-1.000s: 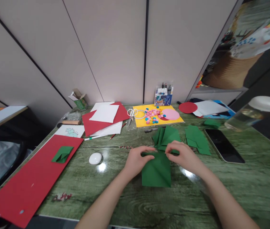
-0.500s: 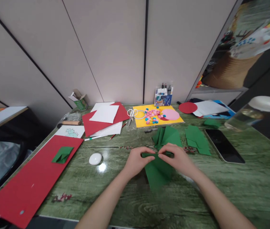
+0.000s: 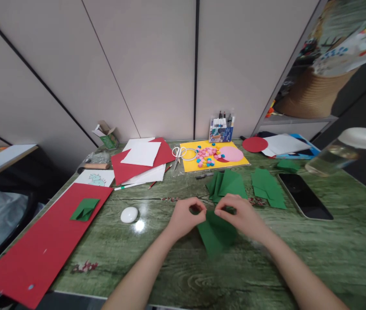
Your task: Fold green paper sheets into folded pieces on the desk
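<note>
Head view: left hand (image 3: 183,221) and right hand (image 3: 242,215) sit side by side over the worktop (image 3: 195,282), fingertips just apart. Green sheet (image 3: 217,234) is between them, hanging down toward the wearer, lower edge blurred. Left fingers closed to a pinch on its upper left part; right fingers likewise on its top edge, thumb against index. Exact contact partly hidden.

Left side: long red sheet (image 3: 40,245), with a small folded green piece (image 3: 85,209) on top. White oval object (image 3: 129,215) between that and the left hand.

Right side: phone (image 3: 305,196), screen dark; flat green pieces (image 3: 268,189) just left of it. Pleated green paper (image 3: 229,185) directly beyond the right hand.

Further out: black pen (image 3: 204,175), scissors (image 3: 176,159) overlapping the yellow sheet (image 3: 189,165), which carries pom-poms (image 3: 206,154) and a pink disc (image 3: 233,153). Red and white sheets stacked (image 3: 140,153) left of the scissors. Clear bottle (image 3: 325,161), white lid, far right.

Back edge: marker box (image 3: 220,131) and open green box (image 3: 110,140), against panelled wall (image 3: 150,64).
</note>
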The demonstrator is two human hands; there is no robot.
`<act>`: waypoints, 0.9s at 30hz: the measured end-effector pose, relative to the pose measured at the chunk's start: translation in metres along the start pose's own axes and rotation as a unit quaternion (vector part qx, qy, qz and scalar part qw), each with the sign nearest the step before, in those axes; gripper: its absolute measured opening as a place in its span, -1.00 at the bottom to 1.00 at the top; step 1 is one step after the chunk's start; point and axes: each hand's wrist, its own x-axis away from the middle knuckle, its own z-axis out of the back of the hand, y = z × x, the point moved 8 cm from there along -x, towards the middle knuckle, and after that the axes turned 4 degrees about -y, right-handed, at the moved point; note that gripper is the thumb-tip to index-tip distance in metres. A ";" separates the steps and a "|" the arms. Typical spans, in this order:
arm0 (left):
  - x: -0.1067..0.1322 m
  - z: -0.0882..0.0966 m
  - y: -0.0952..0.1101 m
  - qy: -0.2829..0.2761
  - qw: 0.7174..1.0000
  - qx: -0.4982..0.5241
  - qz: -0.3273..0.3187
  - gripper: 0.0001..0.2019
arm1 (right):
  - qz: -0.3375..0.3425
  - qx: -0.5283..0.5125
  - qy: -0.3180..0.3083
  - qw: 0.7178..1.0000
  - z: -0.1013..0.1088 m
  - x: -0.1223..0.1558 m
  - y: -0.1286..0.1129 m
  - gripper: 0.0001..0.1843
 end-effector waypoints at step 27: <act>0.002 -0.003 -0.010 0.044 0.999 -0.024 0.017 -0.88 | 0.014 0.039 0.061 0.997 0.006 0.001 -0.003 -0.93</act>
